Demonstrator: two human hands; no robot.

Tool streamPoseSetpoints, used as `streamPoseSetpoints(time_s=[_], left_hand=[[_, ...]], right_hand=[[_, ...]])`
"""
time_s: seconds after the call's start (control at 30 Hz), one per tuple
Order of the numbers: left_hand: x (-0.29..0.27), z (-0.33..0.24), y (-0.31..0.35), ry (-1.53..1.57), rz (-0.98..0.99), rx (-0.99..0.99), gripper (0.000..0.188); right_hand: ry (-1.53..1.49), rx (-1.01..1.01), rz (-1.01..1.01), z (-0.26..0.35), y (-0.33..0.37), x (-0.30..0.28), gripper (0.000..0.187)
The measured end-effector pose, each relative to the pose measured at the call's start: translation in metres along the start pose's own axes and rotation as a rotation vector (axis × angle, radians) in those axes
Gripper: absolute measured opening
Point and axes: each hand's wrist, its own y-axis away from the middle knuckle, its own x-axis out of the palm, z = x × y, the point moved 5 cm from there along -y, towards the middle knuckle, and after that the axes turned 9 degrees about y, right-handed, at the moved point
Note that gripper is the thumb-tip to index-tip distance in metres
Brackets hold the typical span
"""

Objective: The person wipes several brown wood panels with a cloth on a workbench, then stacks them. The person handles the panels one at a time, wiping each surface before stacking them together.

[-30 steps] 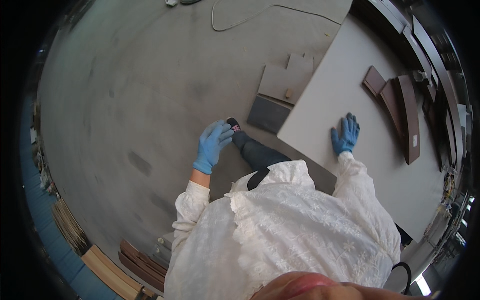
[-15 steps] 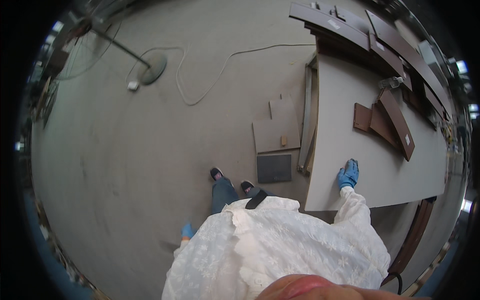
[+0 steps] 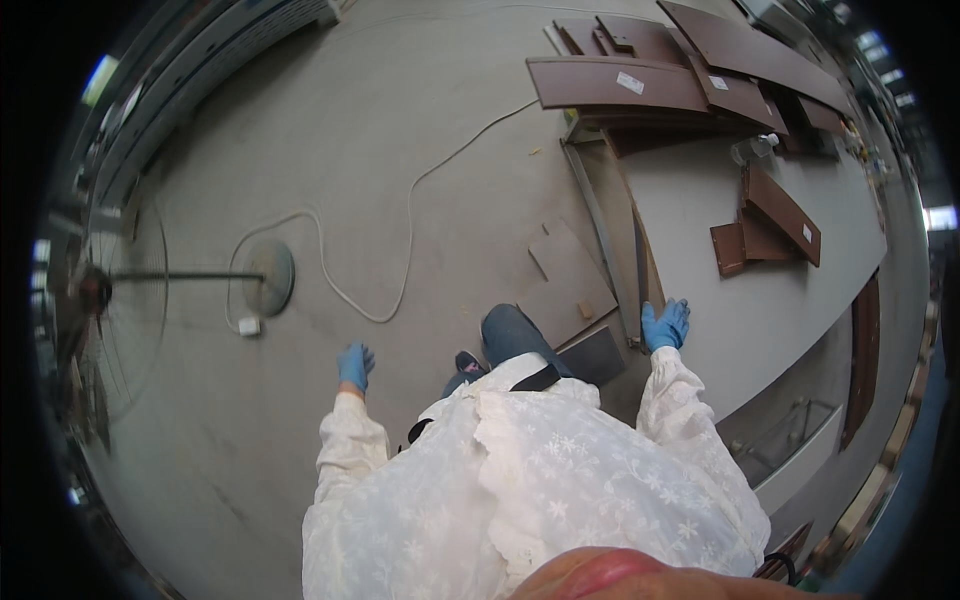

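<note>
and there's the right hand (image 3: 666, 325), blue-gloved, arm reaching forward, fingers spread loosely at the smooth grey table's (image 3: 725, 325) edge; the left hand (image 3: 355, 366) hangs over the floor (image 3: 300, 440), relaxed, empty. on that table, flat brown boards (image 3: 783, 203) overlap askew, one bearing a white label (image 3: 807, 232), unreadably small.

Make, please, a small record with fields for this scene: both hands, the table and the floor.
Left hand: blue-gloved, over the floor, no held object visible
Right hand: blue-gloved, at the edge of the table
On the table: brown boards, clear bottle
On the floor: grey panel, dark panel, pale cable, round fan base
</note>
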Motion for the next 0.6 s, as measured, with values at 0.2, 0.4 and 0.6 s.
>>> streamPoseSetpoints(time_s=[0.2, 0.4, 0.6], left_hand=[[0.257, -0.222, -0.028, 0.009, 0.441, 0.231, 0.043], [0.442, -0.276, 0.013, -0.234, 0.794, 0.064, 0.044], [0.586, -0.33, 0.031, -0.331, 1.014, 0.076, 0.047]], right_hand=[[0.151, 0.284, 0.085, 0.041, -0.003, -0.008, 0.097], [-0.113, 0.547, 0.109, 0.063, -0.047, -0.026, 0.083], [-0.345, 0.197, -0.35, 0.163, -0.129, -0.083, 0.064]])
